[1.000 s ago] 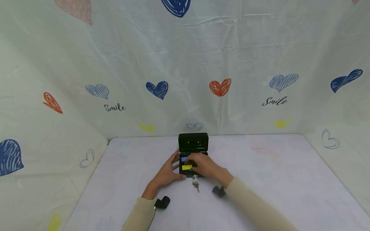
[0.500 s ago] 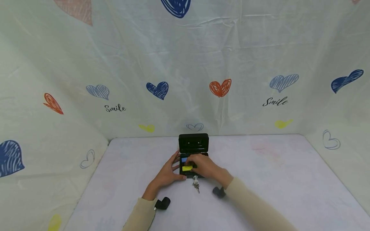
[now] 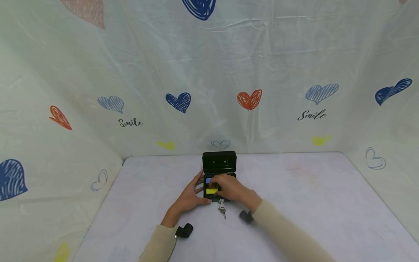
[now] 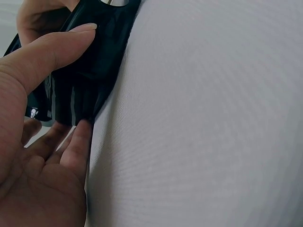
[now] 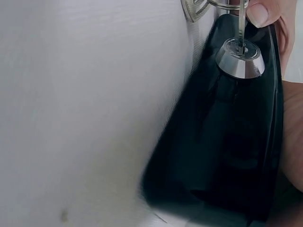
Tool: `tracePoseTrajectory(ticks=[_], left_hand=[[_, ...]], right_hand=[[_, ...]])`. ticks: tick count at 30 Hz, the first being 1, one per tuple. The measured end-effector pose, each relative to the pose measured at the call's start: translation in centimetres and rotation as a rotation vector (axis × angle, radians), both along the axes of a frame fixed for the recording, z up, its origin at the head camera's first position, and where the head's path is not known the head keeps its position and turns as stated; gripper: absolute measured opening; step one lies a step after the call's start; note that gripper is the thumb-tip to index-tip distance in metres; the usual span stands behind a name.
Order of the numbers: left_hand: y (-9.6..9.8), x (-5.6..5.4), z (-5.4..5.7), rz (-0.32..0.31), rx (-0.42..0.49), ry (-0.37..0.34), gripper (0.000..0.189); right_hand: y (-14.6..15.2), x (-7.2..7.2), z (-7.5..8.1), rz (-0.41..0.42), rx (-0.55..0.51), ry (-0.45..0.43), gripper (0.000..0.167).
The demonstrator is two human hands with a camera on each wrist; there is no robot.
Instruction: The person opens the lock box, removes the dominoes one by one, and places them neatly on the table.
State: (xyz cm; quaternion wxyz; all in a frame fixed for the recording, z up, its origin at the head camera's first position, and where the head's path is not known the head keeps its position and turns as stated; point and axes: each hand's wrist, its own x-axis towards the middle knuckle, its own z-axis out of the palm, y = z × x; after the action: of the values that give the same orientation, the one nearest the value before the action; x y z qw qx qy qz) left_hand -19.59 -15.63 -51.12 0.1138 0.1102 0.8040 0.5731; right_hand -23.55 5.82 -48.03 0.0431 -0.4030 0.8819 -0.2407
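Note:
A black cash box [image 3: 219, 162] stands on the white table with its lid raised. My left hand [image 3: 188, 198] grips its left front corner, the thumb on the front face and the fingers along the side, as the left wrist view shows too. My right hand [image 3: 230, 187] reaches into the box from the right with bent fingers; I cannot tell whether they pinch anything. Beside its fingertips lie a flat yellow piece [image 3: 211, 191] and, behind that, a blue piece [image 3: 208, 180]. A key is in the silver lock [image 5: 241, 59] on the front, and more keys [image 3: 222, 209] hang from its ring.
The white table [image 3: 294, 203] reaches back to a white curtain [image 3: 209, 65] printed with hearts and "Smile". A dark wrist camera [image 3: 184, 230] sits at the left sleeve, and another camera [image 3: 246, 217] at the right sleeve.
The right hand and sleeve have shifted very slightly left, the fingers still inside the box. The left hand stays at its corner, and the lid is still raised.

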Motion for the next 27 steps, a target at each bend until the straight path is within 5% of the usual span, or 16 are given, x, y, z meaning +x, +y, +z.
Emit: tracePoseTrajectory(ticks=[27], left_hand=[[0.03,0.02,-0.03,-0.012,0.028,0.003,0.116]], right_hand=[[-0.86,-0.67,0.17,0.109,0.089,0.095,0.021]])
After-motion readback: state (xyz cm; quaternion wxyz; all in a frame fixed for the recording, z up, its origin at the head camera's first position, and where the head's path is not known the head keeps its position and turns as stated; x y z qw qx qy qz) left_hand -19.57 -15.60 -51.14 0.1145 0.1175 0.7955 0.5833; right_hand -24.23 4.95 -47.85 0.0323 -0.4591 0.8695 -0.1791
